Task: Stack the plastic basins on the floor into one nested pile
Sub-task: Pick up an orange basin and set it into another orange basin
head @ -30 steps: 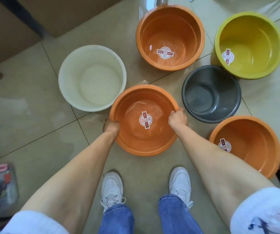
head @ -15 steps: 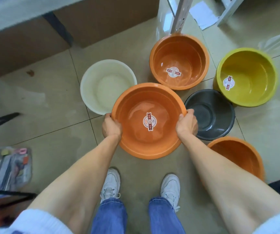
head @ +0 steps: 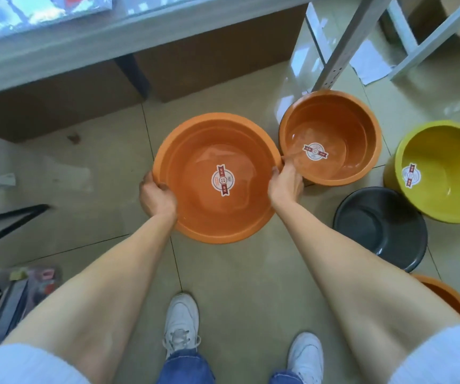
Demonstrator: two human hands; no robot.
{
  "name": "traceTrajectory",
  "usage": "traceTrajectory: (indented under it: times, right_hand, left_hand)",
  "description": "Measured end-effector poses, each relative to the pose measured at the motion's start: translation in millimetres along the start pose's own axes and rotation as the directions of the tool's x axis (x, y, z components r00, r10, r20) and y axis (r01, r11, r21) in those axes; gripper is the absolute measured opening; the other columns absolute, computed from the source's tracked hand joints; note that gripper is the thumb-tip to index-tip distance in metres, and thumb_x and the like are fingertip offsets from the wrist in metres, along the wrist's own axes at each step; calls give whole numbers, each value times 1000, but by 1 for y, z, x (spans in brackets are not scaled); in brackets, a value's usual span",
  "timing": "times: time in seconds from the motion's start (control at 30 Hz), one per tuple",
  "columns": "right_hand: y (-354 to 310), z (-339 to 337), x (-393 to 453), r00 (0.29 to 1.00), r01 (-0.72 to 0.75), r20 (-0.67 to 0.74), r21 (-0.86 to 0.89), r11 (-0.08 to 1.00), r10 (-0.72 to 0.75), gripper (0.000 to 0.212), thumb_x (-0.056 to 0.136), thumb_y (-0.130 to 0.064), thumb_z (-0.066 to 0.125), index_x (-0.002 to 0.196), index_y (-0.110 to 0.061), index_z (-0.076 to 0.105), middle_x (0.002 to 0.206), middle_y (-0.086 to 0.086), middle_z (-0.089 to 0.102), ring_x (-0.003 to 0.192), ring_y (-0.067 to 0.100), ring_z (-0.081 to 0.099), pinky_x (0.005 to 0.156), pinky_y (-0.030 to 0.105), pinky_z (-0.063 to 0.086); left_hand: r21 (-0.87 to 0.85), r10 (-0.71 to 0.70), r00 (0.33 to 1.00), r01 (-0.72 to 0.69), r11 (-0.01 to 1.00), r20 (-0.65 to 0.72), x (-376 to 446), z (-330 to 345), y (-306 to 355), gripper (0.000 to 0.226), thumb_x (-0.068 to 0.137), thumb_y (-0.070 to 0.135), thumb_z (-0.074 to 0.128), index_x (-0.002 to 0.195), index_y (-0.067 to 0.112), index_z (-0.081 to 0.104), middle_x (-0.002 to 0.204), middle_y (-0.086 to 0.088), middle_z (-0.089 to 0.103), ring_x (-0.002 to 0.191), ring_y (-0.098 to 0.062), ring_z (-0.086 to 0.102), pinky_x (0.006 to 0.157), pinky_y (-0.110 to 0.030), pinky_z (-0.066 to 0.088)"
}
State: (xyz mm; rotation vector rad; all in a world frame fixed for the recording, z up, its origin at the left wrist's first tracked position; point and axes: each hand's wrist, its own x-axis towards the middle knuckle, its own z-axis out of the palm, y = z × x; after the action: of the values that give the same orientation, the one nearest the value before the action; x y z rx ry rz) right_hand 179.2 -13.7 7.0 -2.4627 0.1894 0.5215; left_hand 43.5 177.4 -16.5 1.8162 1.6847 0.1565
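Observation:
I hold a wide orange basin with a round sticker inside, level and above the floor in the middle of the view. My left hand grips its left rim and my right hand grips its right rim. A deeper orange basin stands on the floor just right of it. Farther right are a yellow basin and a dark grey basin. The rim of another orange basin shows behind my right forearm. The white basin is out of sight.
Cardboard boxes sit under a table edge at the back. Metal rack legs rise at the upper right. Black stand legs and a packet of small items lie at the left. My white shoes are below.
Both hands have lifted the orange basin off the floor and carried it up and away from me. The view has tilted up, and the white basin is no longer visible.

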Motion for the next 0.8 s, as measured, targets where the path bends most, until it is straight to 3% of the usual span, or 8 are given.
traceTrajectory:
  times: [0.1,0.23,0.33,0.47,0.53,0.6,0.67,0.8]
  right_hand:
    - [-13,26,14,1000,8,16,-19,1000,-8,32,99,-17,43,130,-13,50,124,18,60,117,39,56,93,42,43]
    - [-13,57,35,999,0,35,-85,996,3,29,99,-13,39,125,-11,51,121,19,60,112,39,57,85,41,45]
    - [-5,74,44,998,-1,57,-151,989,10,29,97,-9,38,122,-8,53,123,18,56,110,39,58,87,40,45]
    - [3,93,48,995,-20,97,-193,981,39,35,93,-5,35,123,-7,53,127,18,49,110,41,57,94,42,44]
    - [4,98,49,991,-9,126,-215,977,37,36,92,-5,43,127,-5,50,131,19,46,116,40,53,97,44,43]
    - [3,100,49,988,-1,152,-234,972,37,40,90,-4,50,130,-3,48,134,19,44,120,39,50,100,44,42]
    - [2,102,48,991,-4,128,-225,974,34,37,91,-3,45,128,-2,48,133,19,45,120,38,50,99,43,42]
    - [5,99,42,994,107,-10,-167,980,-110,34,89,-2,45,120,-6,57,121,16,53,109,35,56,90,41,47]
  left_hand:
    - [49,54,998,-54,997,13,35,3,0,40,85,6,34,116,14,58,109,-15,66,98,-36,64,88,-43,54]
    - [134,143,986,-153,979,85,66,17,-2,41,81,-5,37,114,6,59,111,-21,65,99,-38,63,78,-35,46]
    - [187,131,981,-157,970,144,78,32,-8,36,80,-4,40,110,3,57,110,-23,64,98,-39,62,76,-37,46]
    - [237,92,980,-133,962,179,83,47,-15,34,83,-1,45,116,2,53,114,-23,62,102,-39,62,83,-43,51]
    - [251,68,978,-117,961,195,88,53,-17,40,84,1,47,123,3,50,119,-23,61,107,-40,60,89,-47,53]
    - [258,40,978,-94,962,206,92,57,-17,45,86,2,45,131,4,47,126,-23,57,114,-40,57,95,-49,51]
    - [267,47,983,-94,959,180,90,59,-14,49,88,3,43,137,4,44,139,-21,48,125,-39,48,103,-48,45]
    - [220,322,936,-347,911,144,63,58,1,52,89,3,42,140,7,44,149,-14,37,136,-33,39,111,-40,38]
